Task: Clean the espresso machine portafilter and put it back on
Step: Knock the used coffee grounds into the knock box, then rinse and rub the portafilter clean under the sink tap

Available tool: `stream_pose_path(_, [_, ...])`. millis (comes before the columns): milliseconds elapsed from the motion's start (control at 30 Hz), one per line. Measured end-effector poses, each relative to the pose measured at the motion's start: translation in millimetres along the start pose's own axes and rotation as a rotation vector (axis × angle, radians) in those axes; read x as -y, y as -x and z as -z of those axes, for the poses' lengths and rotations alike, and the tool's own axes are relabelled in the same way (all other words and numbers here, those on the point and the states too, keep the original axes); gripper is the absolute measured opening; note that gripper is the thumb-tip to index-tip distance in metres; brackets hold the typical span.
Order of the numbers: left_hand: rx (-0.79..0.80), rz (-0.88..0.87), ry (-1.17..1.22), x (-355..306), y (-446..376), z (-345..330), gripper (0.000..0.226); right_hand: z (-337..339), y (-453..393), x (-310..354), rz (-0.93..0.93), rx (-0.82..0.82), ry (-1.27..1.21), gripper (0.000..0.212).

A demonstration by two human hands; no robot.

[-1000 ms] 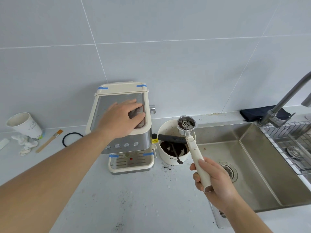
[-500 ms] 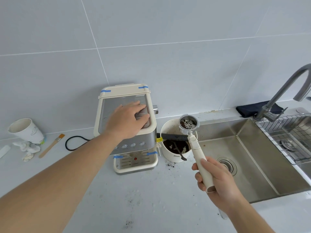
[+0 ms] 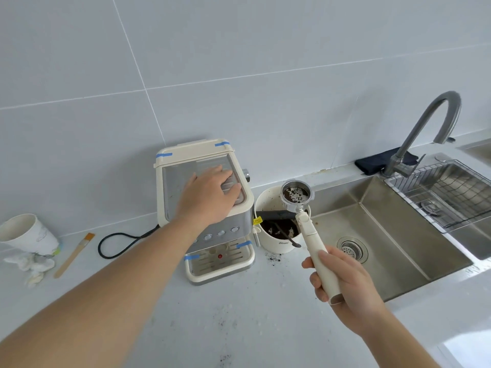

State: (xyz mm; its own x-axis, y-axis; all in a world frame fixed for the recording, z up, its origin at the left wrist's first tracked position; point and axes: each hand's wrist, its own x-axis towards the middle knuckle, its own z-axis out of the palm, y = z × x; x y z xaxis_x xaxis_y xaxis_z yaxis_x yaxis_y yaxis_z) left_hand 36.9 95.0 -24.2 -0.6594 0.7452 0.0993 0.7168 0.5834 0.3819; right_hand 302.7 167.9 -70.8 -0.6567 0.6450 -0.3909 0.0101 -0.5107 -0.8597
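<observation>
A pale tiled wall stood behind the grey counter [image 3: 239, 314], which was speckled with coffee grounds in front of us. Our left hand [image 3: 210, 197] lay flat and spread open on top of the espresso machine [image 3: 204, 208], holding nothing, only pressing on the lid. The fingers [image 3: 316, 284] of our right hand [image 3: 345, 285] were wrapped closed around the cream handle of the portafilter [image 3: 305, 221], which we held in the air with its basket face up, over the far rim of the white bin [image 3: 277, 229] just right of the machine. Dark grounds clung inside the basket, so we judged the cleaning barely begun: the portafilter was off the machine and not yet emptied. The next move would likely call for knocking the basket against the dark bar across the bin, or carrying it right to the sink [image 3: 385, 235] under the tap [image 3: 430, 128]. A small brush [image 3: 75, 254] lay far left beside a paper cup [image 3: 29, 232].

The machine's brewing head was hidden under its front, so we could not see where the portafilter locks in. The sink rack at far right was cut off by the frame.
</observation>
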Motion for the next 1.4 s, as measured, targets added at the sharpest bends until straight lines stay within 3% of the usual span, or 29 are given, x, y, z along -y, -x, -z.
stream_pose_path(300, [0.022, 0.002, -0.015, 0.3, -0.8, -0.8, 0.047, 11.2, -0.4, 7.1, 0.010, -0.006, 0.018, 0.015])
stream_pose_path(433, [-0.051, -0.024, -0.003, 2.3, -1.8, -4.1, 0.023, 27.7, -9.8, 18.6, 0.020, 0.022, 0.058, 0.016])
stream_pose_path(667, [-0.075, 0.100, 0.016, -11.9, -0.8, -1.2, 0.020, 70.8, -25.3, 50.2, -0.001, 0.101, 0.130, 0.022])
stream_pose_path(933, [-0.136, 0.243, 0.589, -121.5, 28.8, -19.0, 0.009, 123.4, -52.0, 87.9, 0.021, 0.196, 0.091, 0.022])
stream_pose_path(1133, [0.026, 0.625, 1.236, -198.0, 24.4, -78.3, 0.015, 154.4, -65.8, 111.0, 0.047, 0.222, 0.021, 0.018])
stream_pose_path(1300, [0.114, 0.693, 1.474, -252.1, 12.1, -127.2, 0.017, 191.7, -77.8, 124.1, 0.062, 0.201, 0.084, 0.009])
stream_pose_path(1400, [0.171, 0.679, 1.505, -284.1, 1.9, -146.9, 0.015, 210.4, -81.8, 127.4, 0.054, 0.199, 0.088, 0.024])
